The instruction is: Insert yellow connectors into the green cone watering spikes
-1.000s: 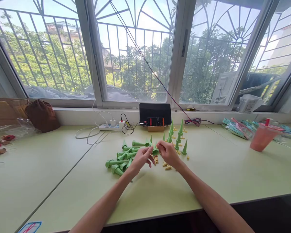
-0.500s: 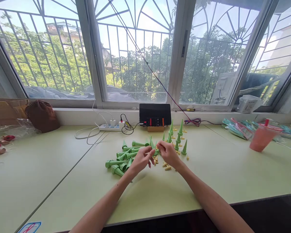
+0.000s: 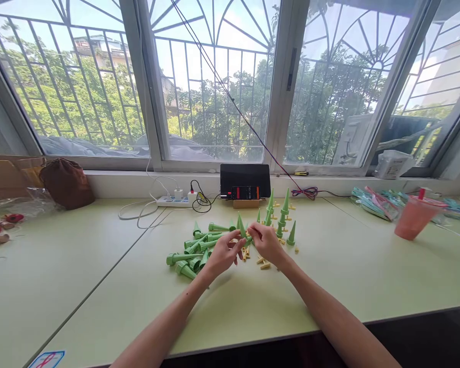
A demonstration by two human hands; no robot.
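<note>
Left grip [image 3: 226,249]: thumb and fingers closed on one green cone; hold firm enough to resist twist, without squeezing the wall out of round.
Cone [image 3: 240,224]: raised between the two grips, tip up and leaning slightly left; brace it so side pressure does not tip it further.
Right grip [image 3: 266,241]: fingers curled in beside the cone's lower part; whether the fingertips meet or pinch a small part cannot be told at this size.
Working pressure: the step in hand appears to be fine two-handed work at the cone's lower part; press along one line, with the left grip countering directly opposite. Off-line force would probably make the cone slip.
Yellow pieces [image 3: 265,265]: scattered on the bench near the right grip, others just below the fingers; keep both wrists off them to avoid scattering.
Pile [image 3: 191,257]: loose green cones, mostly on their sides, beside the left grip; hold the left forearm clear.
Standing cones [image 3: 282,225]: upright beyond the right grip, some stacked; keep the right elbow and knuckles from knocking them.
Bench [image 3: 237,317]: bare toward the front edge; forearms may rest there for steadiness.
</note>
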